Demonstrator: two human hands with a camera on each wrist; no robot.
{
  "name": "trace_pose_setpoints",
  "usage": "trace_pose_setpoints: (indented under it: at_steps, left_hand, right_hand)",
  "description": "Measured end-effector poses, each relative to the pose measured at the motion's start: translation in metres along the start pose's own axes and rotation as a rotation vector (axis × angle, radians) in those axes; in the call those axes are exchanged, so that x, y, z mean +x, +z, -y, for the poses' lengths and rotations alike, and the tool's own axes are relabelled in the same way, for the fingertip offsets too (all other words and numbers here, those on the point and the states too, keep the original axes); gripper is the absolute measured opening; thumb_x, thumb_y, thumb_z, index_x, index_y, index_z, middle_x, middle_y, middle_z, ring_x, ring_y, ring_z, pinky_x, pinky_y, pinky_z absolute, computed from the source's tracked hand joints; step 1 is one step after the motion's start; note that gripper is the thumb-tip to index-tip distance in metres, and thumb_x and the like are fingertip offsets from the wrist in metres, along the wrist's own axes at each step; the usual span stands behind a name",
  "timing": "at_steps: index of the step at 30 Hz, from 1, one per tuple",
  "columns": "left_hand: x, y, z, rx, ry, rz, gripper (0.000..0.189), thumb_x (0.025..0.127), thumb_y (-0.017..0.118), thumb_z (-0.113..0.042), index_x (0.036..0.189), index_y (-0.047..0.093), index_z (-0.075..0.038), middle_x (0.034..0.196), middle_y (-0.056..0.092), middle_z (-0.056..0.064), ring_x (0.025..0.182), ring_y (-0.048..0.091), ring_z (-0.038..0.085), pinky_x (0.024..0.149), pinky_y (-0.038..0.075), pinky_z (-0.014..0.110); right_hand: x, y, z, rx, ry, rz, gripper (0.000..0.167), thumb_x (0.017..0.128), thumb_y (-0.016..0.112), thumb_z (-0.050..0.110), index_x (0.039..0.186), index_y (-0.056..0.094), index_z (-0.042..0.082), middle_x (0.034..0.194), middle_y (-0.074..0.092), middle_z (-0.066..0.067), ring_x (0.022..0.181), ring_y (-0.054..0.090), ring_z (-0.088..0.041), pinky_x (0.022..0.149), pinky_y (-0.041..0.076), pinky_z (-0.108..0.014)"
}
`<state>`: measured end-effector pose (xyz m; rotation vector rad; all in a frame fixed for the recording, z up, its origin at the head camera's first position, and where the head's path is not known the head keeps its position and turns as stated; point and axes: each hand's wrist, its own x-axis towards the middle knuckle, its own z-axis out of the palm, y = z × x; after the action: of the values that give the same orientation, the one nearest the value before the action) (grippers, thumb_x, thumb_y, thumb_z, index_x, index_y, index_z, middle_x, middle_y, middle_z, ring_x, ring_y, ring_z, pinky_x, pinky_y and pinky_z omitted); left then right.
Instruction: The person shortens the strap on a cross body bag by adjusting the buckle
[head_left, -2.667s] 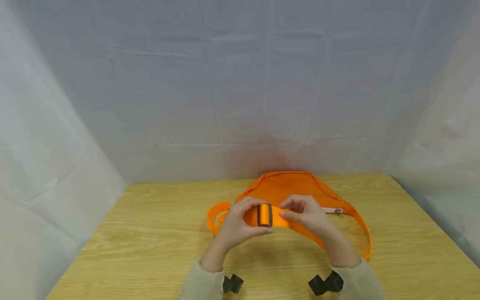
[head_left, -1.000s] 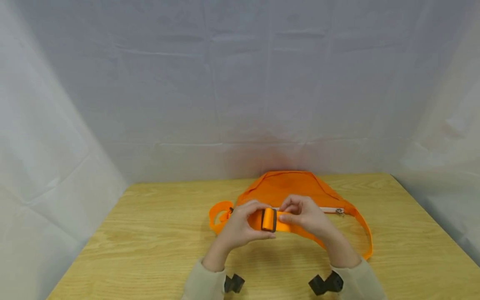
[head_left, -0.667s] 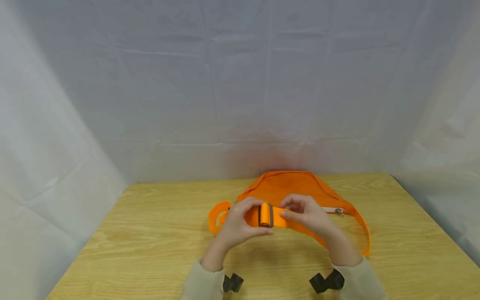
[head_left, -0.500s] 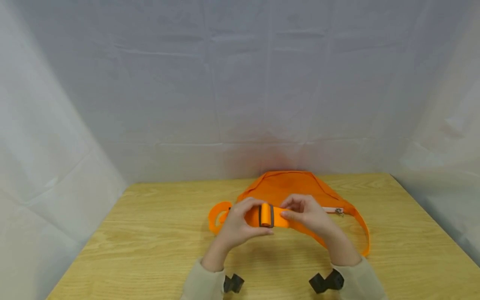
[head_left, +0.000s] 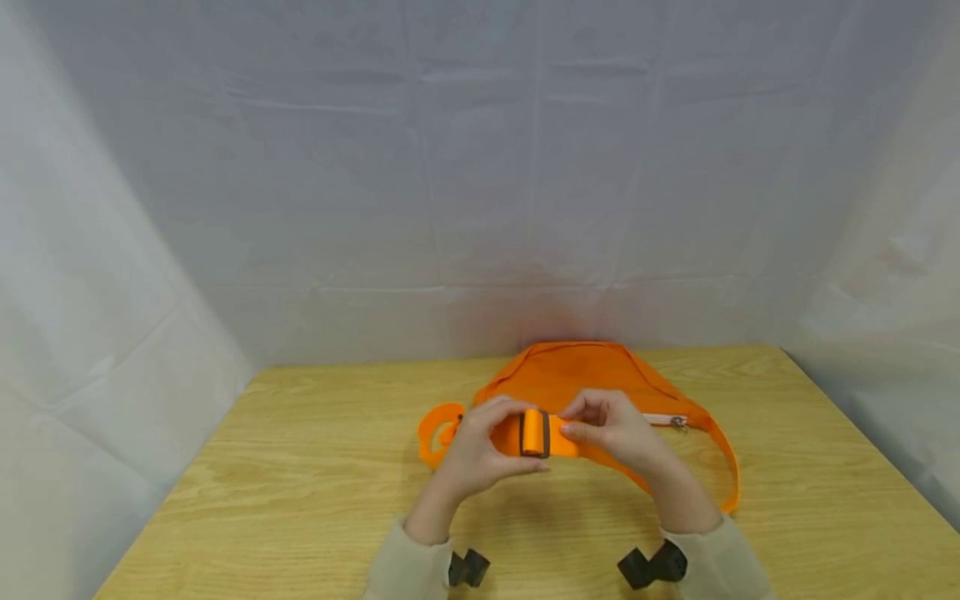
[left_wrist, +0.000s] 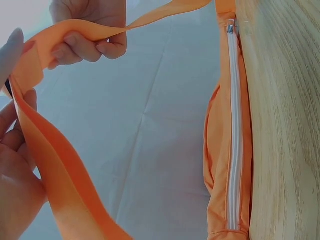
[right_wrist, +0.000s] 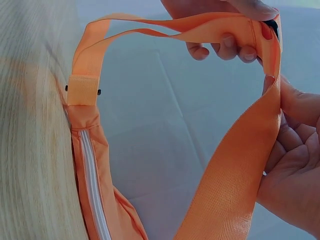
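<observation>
An orange sling bag [head_left: 585,375] lies at the back of the table, its long webbing strap [right_wrist: 230,165] raised in front of it. On the strap sits a black slider buckle [head_left: 546,434], with webbing looped over its middle bar. My left hand [head_left: 476,446] holds the buckle by its upper and lower edges, between thumb and fingers. Just right of it, my right hand [head_left: 618,429] pinches the strap between thumb and forefinger. The right wrist view shows the left fingers under the doubled strap and the buckle [right_wrist: 271,24] mostly covered by the left thumb.
The bag's white zipper [left_wrist: 234,125] runs along its side and ends in a metal pull [head_left: 678,423]. A strap loop [head_left: 431,433] curls on the left. The wooden table [head_left: 315,467] has white sheeting [head_left: 480,208] behind and at both sides.
The buckle has dipped and risen a little, and now stands slightly lower and farther right than half a second ago. Both hands keep the same grips.
</observation>
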<state>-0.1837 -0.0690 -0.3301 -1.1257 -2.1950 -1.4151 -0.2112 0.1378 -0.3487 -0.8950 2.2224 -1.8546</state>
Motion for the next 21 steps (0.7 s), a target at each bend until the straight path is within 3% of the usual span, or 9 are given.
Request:
trace_pose_setpoints:
  at_steps: [18, 21]
  left_hand:
    - [0.001, 0.004, 0.002, 0.003, -0.004, 0.035, 0.045, 0.06, 0.08, -0.003, 0.099, 0.059, 0.004, 0.093, 0.059, 0.01, 0.082, 0.052, 0.015, 0.072, 0.045, 0.03]
    - [-0.001, 0.007, 0.013, -0.001, -0.02, 0.047, 0.046, 0.061, 0.081, -0.007, 0.101, 0.059, 0.001, 0.094, 0.059, 0.008, 0.083, 0.052, 0.014, 0.073, 0.045, 0.029]
  right_hand:
    - [-0.001, 0.001, 0.0, 0.027, 0.005, 0.004, 0.015, 0.084, 0.058, 0.003, 0.09, 0.055, -0.011, 0.076, 0.062, -0.01, 0.066, 0.059, -0.017, 0.06, 0.05, -0.031]
    - [-0.002, 0.001, 0.0, 0.029, 0.015, 0.006, 0.016, 0.084, 0.058, 0.004, 0.09, 0.054, -0.011, 0.075, 0.062, -0.009, 0.067, 0.059, -0.018, 0.06, 0.05, -0.031]
